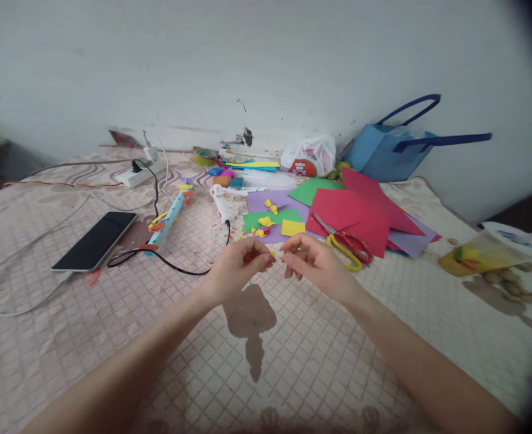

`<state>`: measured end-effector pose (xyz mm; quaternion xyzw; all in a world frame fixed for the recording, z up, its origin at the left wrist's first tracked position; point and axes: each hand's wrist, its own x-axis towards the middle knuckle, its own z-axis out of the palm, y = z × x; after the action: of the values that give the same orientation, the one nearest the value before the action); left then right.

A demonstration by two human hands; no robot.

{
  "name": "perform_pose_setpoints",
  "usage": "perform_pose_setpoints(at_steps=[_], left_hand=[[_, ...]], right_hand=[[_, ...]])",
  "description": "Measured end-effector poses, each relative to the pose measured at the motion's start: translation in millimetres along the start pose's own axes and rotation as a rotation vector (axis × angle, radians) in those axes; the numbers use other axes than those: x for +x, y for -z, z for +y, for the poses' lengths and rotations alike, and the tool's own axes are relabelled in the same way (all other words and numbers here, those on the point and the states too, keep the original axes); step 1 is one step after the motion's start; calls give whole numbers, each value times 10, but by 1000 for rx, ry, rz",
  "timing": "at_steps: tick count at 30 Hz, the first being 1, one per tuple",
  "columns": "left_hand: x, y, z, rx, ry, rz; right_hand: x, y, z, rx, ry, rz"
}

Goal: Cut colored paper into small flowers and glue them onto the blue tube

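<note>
My left hand (243,265) is closed, its thumb and forefinger pinching a small yellow piece (273,254), probably paper, that pokes out at the fingertips. A thin green bit shows just under this hand. My right hand (313,262) is close by on the right, fingers curled and a small gap between thumb and forefinger, with nothing visible in it. Just beyond the hands are yellow folded paper pieces (266,222), a yellow paper rectangle (293,228) and a green paper strip (300,215), on purple paper (261,201). Scissors (351,244) with red and yellow handles lie beside my right hand.
Left are a phone (95,241) on a cable, a light-blue stick (169,220) and a white glue gun (221,205) with a black cord. A power strip (142,173) is behind. Red paper (351,211), a blue bag (383,154) and a tilted plastic cup (478,250) are right.
</note>
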<state>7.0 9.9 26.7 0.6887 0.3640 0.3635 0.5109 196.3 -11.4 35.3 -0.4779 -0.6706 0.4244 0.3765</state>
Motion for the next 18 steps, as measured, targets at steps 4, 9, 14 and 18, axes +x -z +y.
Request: perform_pose_setpoints(at_steps=[4, 9, 14, 18], left_hand=[[-87, -51, 13, 367, -182, 131], [-132, -91, -43, 507, -265, 206], [-143, -118, -77, 687, -311, 231], [-149, -130, -92, 736, -356, 215]], right_hand=[[87, -146, -64, 153, -13, -51], [73, -158, -29, 245, -53, -27], [15, -213, 34, 357, -139, -52], [6, -242, 76, 436, -160, -64]])
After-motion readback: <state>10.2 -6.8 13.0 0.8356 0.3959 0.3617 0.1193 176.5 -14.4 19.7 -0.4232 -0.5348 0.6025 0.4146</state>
